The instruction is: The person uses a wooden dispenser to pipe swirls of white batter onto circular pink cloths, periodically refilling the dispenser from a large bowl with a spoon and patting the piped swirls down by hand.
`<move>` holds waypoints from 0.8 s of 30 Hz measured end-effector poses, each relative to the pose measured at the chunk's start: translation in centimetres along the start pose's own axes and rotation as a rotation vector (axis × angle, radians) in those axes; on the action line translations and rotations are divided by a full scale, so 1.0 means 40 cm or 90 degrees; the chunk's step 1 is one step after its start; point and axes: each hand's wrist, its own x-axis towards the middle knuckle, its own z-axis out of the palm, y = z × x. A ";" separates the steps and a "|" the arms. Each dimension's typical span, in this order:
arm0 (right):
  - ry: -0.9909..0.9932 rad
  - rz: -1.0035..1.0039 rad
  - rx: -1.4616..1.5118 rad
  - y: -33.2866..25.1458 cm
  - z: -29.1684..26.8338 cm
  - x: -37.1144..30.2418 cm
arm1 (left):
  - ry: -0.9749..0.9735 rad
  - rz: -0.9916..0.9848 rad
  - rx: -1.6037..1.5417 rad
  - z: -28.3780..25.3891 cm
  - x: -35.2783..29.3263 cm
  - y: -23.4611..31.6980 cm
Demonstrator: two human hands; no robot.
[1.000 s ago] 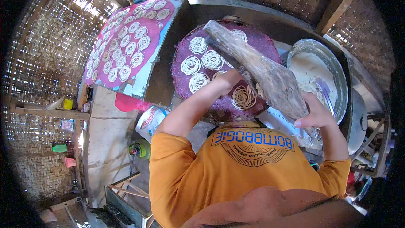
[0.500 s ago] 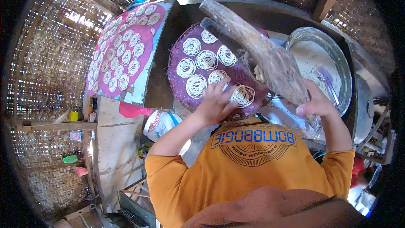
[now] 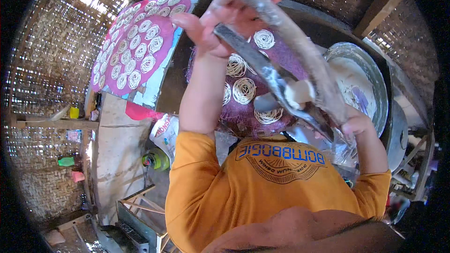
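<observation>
The 2-armed wooden press (image 3: 303, 55) slants away from the right hand (image 3: 359, 122), whose partly hidden fingers curl round its near end; it looks heavy and stiff, best held by both arm ends, the pale plug (image 3: 300, 93) between them probably softer. The left hand (image 3: 225, 23) is raised palm-up at the far ends, fingers spread wide, gripping nothing, contact unclear. Nearer than those fingers, noodle nests (image 3: 244, 91) look fragile.

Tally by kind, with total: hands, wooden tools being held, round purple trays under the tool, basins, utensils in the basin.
Hands: 2 (left hand, right hand)
Two-armed wooden tool: 1
Round purple tray: 1
Basin: 1
Purple utensil: 1
Total: 6
</observation>
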 end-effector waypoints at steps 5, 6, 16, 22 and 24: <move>0.045 -0.005 0.008 -0.023 -0.044 -0.015 | 0.141 0.051 -0.038 -0.077 0.028 -0.077; 0.043 -0.002 0.006 -0.027 -0.051 -0.007 | 0.142 0.055 -0.037 -0.108 0.016 -0.085; 0.095 0.085 -0.122 0.001 -0.105 0.088 | 0.429 0.030 -0.188 -0.204 -0.101 -0.091; 0.177 0.140 -0.211 -0.109 -0.051 0.013 | 0.422 0.076 -0.175 -0.148 -0.079 -0.113; 0.195 0.122 -0.214 -0.131 -0.038 0.034 | 0.397 0.059 -0.153 -0.168 -0.077 -0.090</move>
